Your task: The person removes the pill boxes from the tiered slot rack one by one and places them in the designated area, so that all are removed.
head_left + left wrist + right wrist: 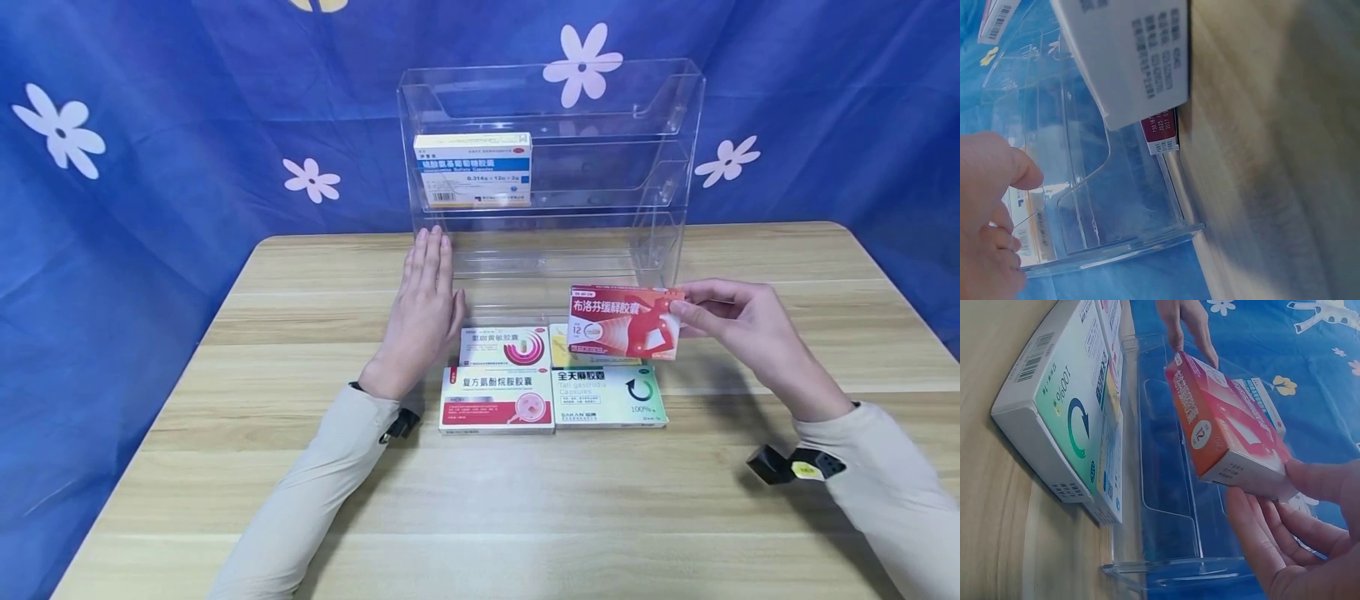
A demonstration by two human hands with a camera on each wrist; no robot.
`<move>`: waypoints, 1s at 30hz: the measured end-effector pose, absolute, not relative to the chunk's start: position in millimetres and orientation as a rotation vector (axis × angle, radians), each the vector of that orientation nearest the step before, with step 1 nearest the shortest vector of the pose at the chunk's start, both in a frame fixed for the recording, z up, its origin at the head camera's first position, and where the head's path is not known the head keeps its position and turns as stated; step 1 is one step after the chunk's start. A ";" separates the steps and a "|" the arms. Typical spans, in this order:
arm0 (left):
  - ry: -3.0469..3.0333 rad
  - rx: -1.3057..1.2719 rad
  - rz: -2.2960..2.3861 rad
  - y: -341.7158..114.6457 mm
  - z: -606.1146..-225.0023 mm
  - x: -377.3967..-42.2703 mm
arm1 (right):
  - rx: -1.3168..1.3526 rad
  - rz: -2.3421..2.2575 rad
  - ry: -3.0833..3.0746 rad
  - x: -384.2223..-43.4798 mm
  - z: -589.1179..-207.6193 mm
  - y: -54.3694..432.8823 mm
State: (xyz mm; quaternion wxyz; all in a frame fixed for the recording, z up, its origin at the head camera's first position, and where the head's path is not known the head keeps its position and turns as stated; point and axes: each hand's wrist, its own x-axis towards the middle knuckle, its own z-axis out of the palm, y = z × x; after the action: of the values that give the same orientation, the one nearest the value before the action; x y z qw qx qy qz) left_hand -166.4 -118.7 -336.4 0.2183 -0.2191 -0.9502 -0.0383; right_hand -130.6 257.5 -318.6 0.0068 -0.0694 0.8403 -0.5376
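My right hand (750,337) pinches a red medicine box (622,323) by its right end, thumb in front and fingers behind. The box is held up over a yellow box (559,348), mostly hiding it in the head view. My left hand (423,321) has its fingers straight and close together, fingertips at the lower left side of a clear plastic rack (697,142). One blue-and-white medicine box (474,177) stands at the left of the rack's middle tier. In the right wrist view, the red box (1229,419) overlaps the rack.
In front of the rack, a red-and-white box (497,400) and a green-and-white box (609,398) lie nearest me. Behind them lie a white box with pink rings (501,346) and the yellow one. A blue flowered cloth (187,125) hangs behind the wooden table (525,517).
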 end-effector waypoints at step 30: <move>-2.634 -0.608 -0.115 -118.5 -336.1 -165.8 | -0.238 -1.741 2.467 -116.1 -328.9 265.3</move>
State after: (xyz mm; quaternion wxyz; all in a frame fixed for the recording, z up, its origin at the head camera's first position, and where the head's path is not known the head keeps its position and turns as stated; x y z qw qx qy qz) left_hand -165.8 -118.5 -336.1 0.2164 -0.2193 -0.9504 -0.0415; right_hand -116.1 265.3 -328.9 0.0563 -0.0784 0.8131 -0.5740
